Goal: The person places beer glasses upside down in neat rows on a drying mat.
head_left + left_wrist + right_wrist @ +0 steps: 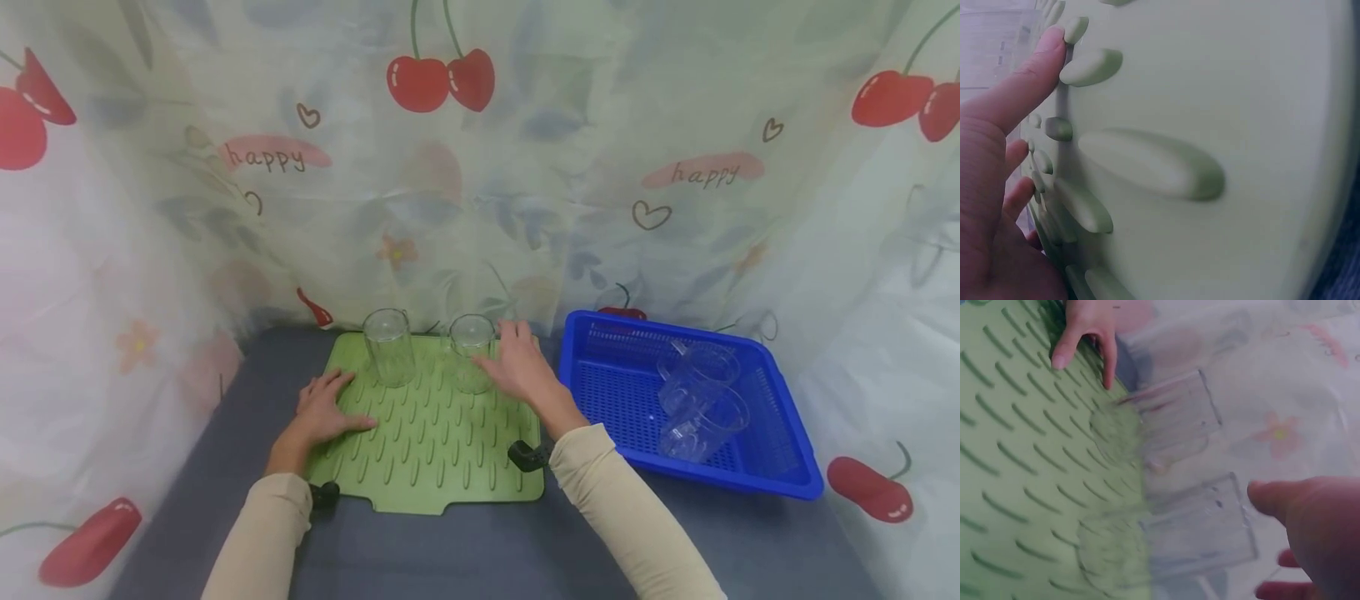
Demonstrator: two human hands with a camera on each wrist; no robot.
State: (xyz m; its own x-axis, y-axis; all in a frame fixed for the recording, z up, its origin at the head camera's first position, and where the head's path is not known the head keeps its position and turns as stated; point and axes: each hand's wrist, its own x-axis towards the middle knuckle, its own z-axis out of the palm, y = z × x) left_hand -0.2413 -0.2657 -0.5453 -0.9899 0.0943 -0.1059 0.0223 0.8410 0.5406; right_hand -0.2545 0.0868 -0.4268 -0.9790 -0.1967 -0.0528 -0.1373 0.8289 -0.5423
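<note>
Two clear glass mugs stand on a green ridged mat (pixel 420 450), toward its far side: a left mug (pixel 390 350) and a right mug (pixel 471 358). My right hand (pixel 517 362) is beside the right mug, thumb and fingers apart and near its upper end; in the right wrist view a gap shows between the thumb and the mug (pixel 1200 534). Over at the mat's left edge, my left hand (pixel 326 408) rests with its fingers spread and its thumb extended across the ridges. The left wrist view has the thumb (pixel 1035 75) lying along the ridged surface.
To the right, a blue plastic basket (pixel 712 479) holds two more clear mugs (pixel 701 425), lying tilted at its right side. The dark grey table (pixel 465 554) runs in front of the mat. A printed curtain (pixel 510 208) hangs behind and on both sides.
</note>
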